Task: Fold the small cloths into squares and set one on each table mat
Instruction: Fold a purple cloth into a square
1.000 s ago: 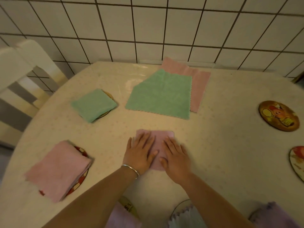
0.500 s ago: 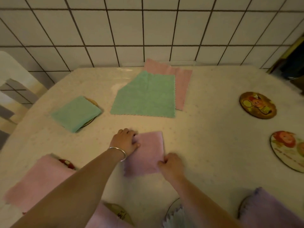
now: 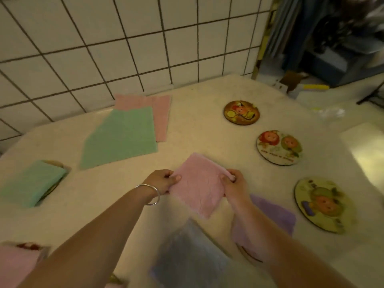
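- The left hand (image 3: pixel 166 180) pinches the left edge of a folded pink cloth (image 3: pixel 197 186), thumb on top; the right hand (image 3: pixel 233 183) pinches its right edge, fingers curled round it.
- The cloth hangs between the two hands, seemingly just above the table (image 3: pixel 207 129), near the middle of the front half.
- Done, by the look of it: a folded green cloth (image 3: pixel 31 182) lies on a mat at the left, a pink one (image 3: pixel 14 265) on a mat at bottom left, a purple one (image 3: pixel 268 221) on a mat under the right forearm, and a grey-blue one (image 3: pixel 187 254), blurred, at the front edge.
- Left: three bare mats on the right, far (image 3: pixel 241 112), middle (image 3: pixel 279 147) and near (image 3: pixel 324 204).
- Unfolded at the back: a flat green cloth (image 3: pixel 122 136) lying over a flat pink one (image 3: pixel 161 113).
- My reading: the held cloth is folded and ready for one of the bare mats; two cloths then need folding and placing.
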